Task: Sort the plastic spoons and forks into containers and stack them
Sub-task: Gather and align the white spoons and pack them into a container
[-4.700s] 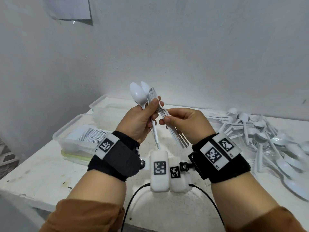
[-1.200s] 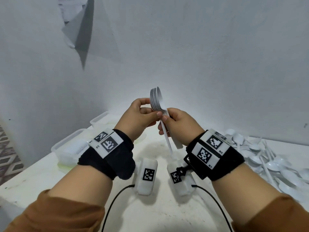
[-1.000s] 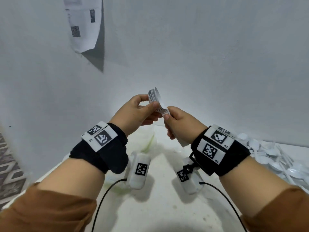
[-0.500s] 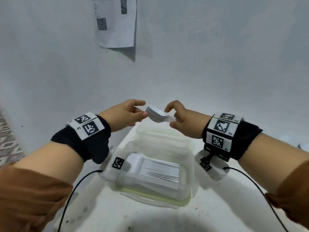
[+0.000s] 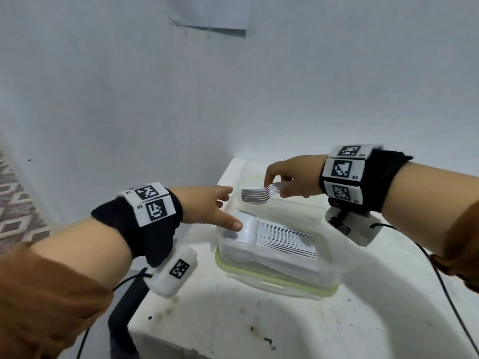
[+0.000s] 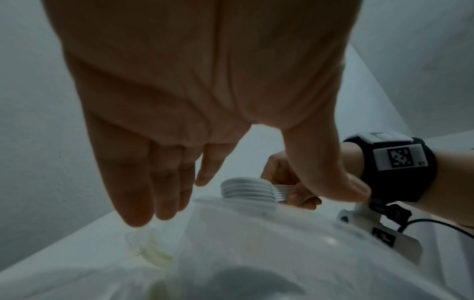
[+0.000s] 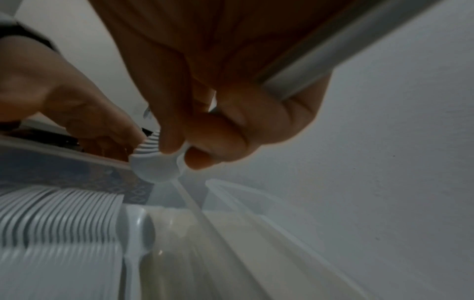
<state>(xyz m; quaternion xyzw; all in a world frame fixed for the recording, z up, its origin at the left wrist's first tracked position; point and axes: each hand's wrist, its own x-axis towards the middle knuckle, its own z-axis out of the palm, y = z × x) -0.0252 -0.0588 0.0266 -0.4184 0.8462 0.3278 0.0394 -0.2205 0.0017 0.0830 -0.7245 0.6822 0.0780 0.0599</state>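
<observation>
Spoons [image 5: 255, 196], nested in a small stack, are pinched at the handles by the right hand [image 5: 293, 181] above the container [image 5: 327, 257] while the left hand [image 5: 207, 207] is held flat-fingered and empty just beside; the bowls, unsupported, could fan apart and be spilled.

white table [image 5: 259, 320], clear container [image 5: 272, 278] resting on it

A white tabletop [image 5: 285, 325] is showing dark specks and stains along its near edge. Behind it a pale wall [image 5: 337, 86] is rising, and a sheet of paper [image 5: 207, 11] is hanging on it (only the lower part is in view). Off to the left, a patterned floor [image 5: 15, 203] is peeking out. A black bar [image 5: 121, 320] is sitting at the tabletop's left corner.
</observation>
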